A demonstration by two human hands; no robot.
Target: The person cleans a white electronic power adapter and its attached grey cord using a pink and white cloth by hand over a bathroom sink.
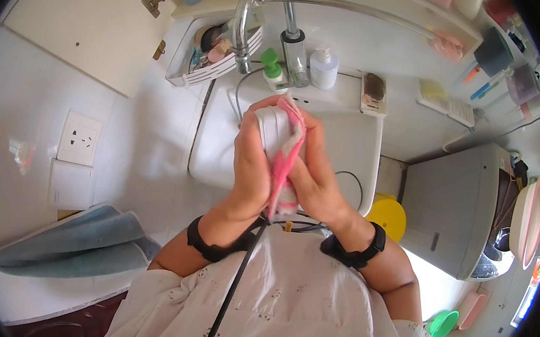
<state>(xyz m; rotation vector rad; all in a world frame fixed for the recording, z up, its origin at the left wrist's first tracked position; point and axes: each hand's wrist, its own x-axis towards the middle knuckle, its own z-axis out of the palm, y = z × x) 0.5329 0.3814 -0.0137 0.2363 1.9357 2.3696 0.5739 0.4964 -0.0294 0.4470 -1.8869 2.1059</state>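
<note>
My left hand (251, 159) grips a white box-like object (272, 126) with ridged lines on its face; what exactly it is I cannot tell. On the other side of it, a pink and white cloth (285, 165) is pressed against the object by my right hand (315, 177). Both hands are close together, held above the front part of a white washbasin (349, 142). The cloth hides part of the object, and its lower end hangs between my wrists.
A chrome faucet (290, 16) arches over the basin's back. Behind my hands stand a green-topped pump bottle (271, 67) and a white pump bottle (324, 69). A soap dish (373, 95) sits on the right rim. Further right is a grey washing machine (445, 203); a blue-grey cloth (80, 243) lies left.
</note>
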